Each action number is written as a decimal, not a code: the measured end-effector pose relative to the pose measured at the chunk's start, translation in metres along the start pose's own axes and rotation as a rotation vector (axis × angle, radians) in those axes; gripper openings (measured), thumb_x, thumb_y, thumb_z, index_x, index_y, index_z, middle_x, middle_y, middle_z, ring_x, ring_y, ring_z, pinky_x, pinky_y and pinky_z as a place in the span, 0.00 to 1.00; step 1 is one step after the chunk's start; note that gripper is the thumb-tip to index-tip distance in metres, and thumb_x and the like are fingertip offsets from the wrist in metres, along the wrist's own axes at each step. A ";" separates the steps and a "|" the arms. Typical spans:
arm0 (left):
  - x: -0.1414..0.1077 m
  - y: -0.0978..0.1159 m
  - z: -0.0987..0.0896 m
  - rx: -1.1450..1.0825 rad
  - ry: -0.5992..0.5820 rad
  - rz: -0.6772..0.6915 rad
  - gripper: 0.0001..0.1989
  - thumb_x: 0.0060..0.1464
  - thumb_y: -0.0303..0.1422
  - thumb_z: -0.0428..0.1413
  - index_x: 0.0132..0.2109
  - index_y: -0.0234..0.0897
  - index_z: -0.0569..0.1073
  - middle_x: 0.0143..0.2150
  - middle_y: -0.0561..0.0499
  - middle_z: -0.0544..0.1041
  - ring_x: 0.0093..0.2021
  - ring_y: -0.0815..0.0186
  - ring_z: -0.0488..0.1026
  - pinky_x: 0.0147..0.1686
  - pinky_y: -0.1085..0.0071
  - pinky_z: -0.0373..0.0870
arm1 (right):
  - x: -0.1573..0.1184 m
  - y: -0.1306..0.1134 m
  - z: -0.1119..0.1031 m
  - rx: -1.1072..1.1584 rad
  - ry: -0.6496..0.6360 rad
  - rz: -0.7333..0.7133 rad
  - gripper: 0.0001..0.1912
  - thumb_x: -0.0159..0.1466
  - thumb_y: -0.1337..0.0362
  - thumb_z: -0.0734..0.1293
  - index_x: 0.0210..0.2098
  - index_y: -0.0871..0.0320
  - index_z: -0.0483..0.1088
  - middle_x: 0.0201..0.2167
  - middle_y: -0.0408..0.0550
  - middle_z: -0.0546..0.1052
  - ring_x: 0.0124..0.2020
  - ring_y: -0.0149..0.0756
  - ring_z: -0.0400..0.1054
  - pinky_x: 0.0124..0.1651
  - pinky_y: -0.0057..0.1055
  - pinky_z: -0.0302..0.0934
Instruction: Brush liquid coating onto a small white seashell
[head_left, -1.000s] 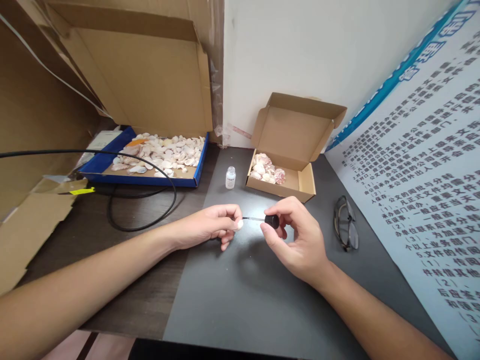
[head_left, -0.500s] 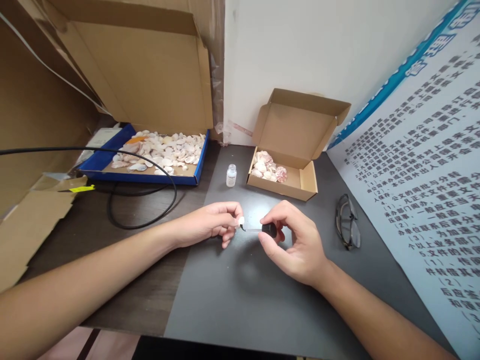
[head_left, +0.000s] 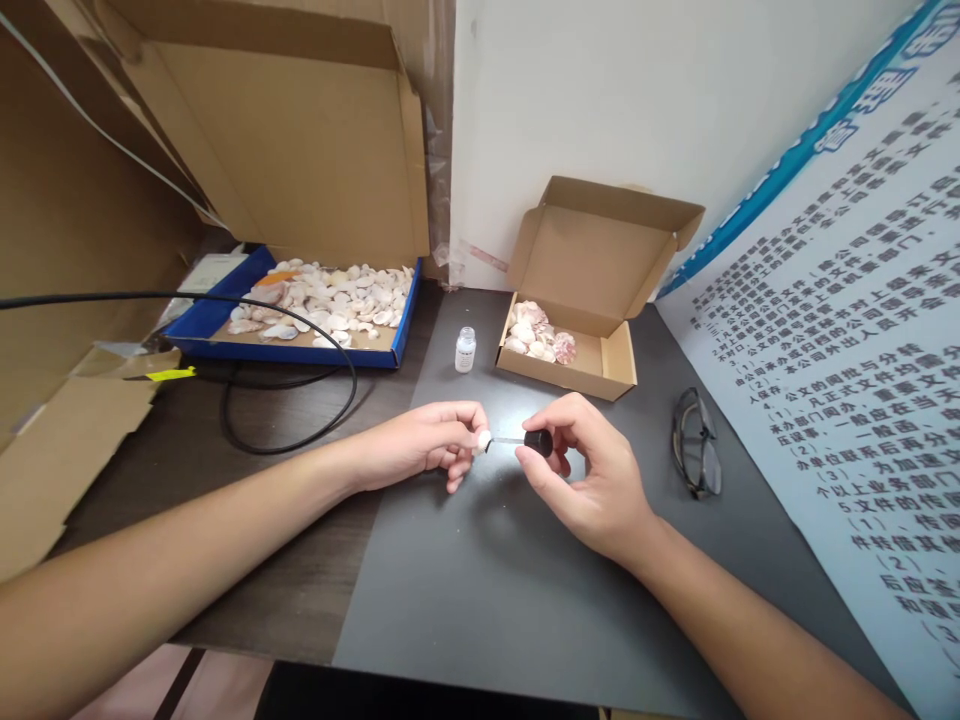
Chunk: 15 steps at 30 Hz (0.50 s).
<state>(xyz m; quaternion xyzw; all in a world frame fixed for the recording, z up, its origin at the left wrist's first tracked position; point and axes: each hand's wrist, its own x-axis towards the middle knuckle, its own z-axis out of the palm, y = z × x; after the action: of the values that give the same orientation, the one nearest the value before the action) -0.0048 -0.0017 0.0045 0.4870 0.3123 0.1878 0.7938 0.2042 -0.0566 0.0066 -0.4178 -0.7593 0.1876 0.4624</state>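
To do this well, we would brace the small white shell (head_left: 484, 441) firmly and let only the brush (head_left: 508, 440) travel, with light, short strokes in one direction across its face. A heavy press could, we judge, splay the dark bristles or tip the piece out of such a narrow grip, and a loaded brush might wet our skin, so we would rather hold it by the very edge. Resting our wrists on the counter (head_left: 450, 590) should calm any shake. The fingers (head_left: 469, 414) of our left hand (head_left: 420, 445) are nearly closed at thumb and index, pinching the shell at their tips, with the others curled loosely below. The fingers (head_left: 553, 408) of our right hand (head_left: 600, 485) are parted just by the width of the black cap (head_left: 538, 442), pinching it so that the stem points left, roughly level, its tip at the shell; whether it truly touches, we cannot tell. The shell is above the counter, between our hands. Beyond them the uncapped bottle (head_left: 465, 352) stands upright, just beside the small carton (head_left: 562, 377) of shells, while the glasses (head_left: 696, 442) lie off to our right
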 end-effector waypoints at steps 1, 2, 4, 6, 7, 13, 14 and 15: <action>0.000 0.000 0.000 -0.001 0.000 -0.002 0.05 0.52 0.31 0.58 0.33 0.36 0.68 0.25 0.56 0.66 0.25 0.72 0.64 0.28 0.73 0.68 | 0.000 0.000 0.000 -0.004 -0.002 0.004 0.08 0.62 0.68 0.69 0.40 0.54 0.68 0.26 0.40 0.66 0.25 0.30 0.63 0.26 0.29 0.61; 0.000 0.000 0.000 -0.002 0.000 -0.002 0.05 0.52 0.31 0.58 0.33 0.36 0.68 0.25 0.56 0.66 0.25 0.72 0.64 0.28 0.72 0.68 | 0.000 0.001 0.000 -0.008 -0.004 0.007 0.07 0.62 0.68 0.69 0.40 0.54 0.68 0.26 0.40 0.66 0.25 0.30 0.63 0.26 0.29 0.61; 0.000 0.000 0.000 -0.003 0.001 0.000 0.05 0.52 0.31 0.58 0.33 0.36 0.69 0.26 0.56 0.66 0.25 0.71 0.64 0.28 0.72 0.68 | 0.001 0.001 0.000 -0.017 -0.005 0.005 0.07 0.62 0.67 0.68 0.40 0.54 0.68 0.26 0.40 0.67 0.24 0.30 0.63 0.26 0.29 0.61; 0.001 -0.001 0.000 -0.012 0.000 0.000 0.05 0.52 0.31 0.58 0.33 0.36 0.69 0.25 0.56 0.66 0.24 0.71 0.64 0.27 0.72 0.68 | 0.001 0.001 0.000 -0.024 -0.008 0.003 0.06 0.63 0.67 0.68 0.40 0.54 0.68 0.26 0.40 0.67 0.24 0.30 0.63 0.26 0.29 0.61; 0.001 -0.001 -0.001 -0.020 -0.003 -0.001 0.05 0.52 0.30 0.58 0.33 0.36 0.69 0.25 0.56 0.66 0.24 0.71 0.64 0.27 0.72 0.68 | 0.001 0.001 0.000 -0.027 -0.010 0.005 0.06 0.63 0.67 0.68 0.40 0.54 0.68 0.26 0.40 0.67 0.24 0.30 0.63 0.26 0.29 0.61; 0.002 -0.001 -0.002 -0.103 -0.024 -0.007 0.02 0.51 0.27 0.55 0.31 0.35 0.68 0.24 0.55 0.67 0.23 0.71 0.65 0.26 0.73 0.68 | 0.000 0.003 -0.001 -0.042 -0.008 0.030 0.07 0.64 0.67 0.69 0.43 0.54 0.70 0.28 0.39 0.67 0.22 0.27 0.61 0.27 0.29 0.61; 0.002 -0.001 -0.003 -0.112 -0.028 -0.006 0.02 0.51 0.26 0.55 0.31 0.34 0.68 0.24 0.55 0.67 0.23 0.71 0.65 0.26 0.73 0.68 | -0.001 0.003 -0.001 -0.042 -0.004 0.031 0.08 0.64 0.67 0.69 0.44 0.54 0.71 0.29 0.40 0.68 0.22 0.27 0.61 0.27 0.29 0.61; 0.002 -0.001 -0.003 -0.117 -0.031 -0.006 0.02 0.51 0.26 0.54 0.31 0.34 0.68 0.24 0.55 0.66 0.23 0.71 0.65 0.26 0.73 0.69 | -0.001 0.003 -0.001 -0.042 -0.002 0.031 0.09 0.64 0.67 0.69 0.44 0.54 0.71 0.30 0.41 0.69 0.23 0.26 0.61 0.28 0.29 0.61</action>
<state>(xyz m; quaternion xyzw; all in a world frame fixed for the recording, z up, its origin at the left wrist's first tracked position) -0.0054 0.0012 0.0020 0.4417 0.2901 0.1956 0.8261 0.2067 -0.0556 0.0044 -0.4389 -0.7568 0.1793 0.4500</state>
